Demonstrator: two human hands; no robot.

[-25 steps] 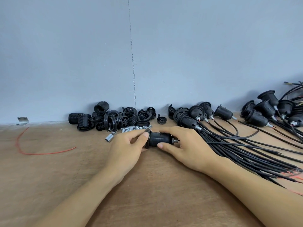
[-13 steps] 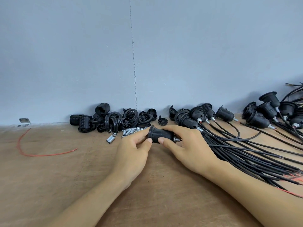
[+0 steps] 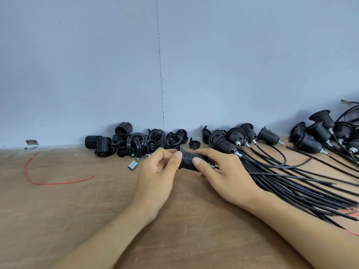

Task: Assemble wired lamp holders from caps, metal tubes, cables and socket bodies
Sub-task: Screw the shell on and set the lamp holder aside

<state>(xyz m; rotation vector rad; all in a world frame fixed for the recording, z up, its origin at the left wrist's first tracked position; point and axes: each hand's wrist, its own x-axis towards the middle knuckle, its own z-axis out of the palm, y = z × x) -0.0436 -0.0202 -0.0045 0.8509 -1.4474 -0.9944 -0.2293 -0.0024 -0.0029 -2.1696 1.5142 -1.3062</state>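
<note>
1. Mid-bench (image 3: 77, 210), between my hands: socket body (image 3: 192, 160) lying sideways, metal tube (image 3: 212, 166) stub showing at its right end.
2. Left hand (image 3: 157, 171) pinches the flanged end. Right hand (image 3: 227, 175) curls fingers and thumb round the barrel. Reads as screwing the parts together, my guess.
3. Right: finished holders (image 3: 308, 144) in a heap, cables (image 3: 291, 183) fanned toward me. Bulk of the batch looks done.
4. Back left: loose caps and bodies (image 3: 139, 142), spare tubes (image 3: 132, 165). Several units left.

Cables (image 3: 291, 188) cut off at right edge, socket body (image 3: 191, 159) partly hidden under fingers (image 3: 196, 162)
</note>
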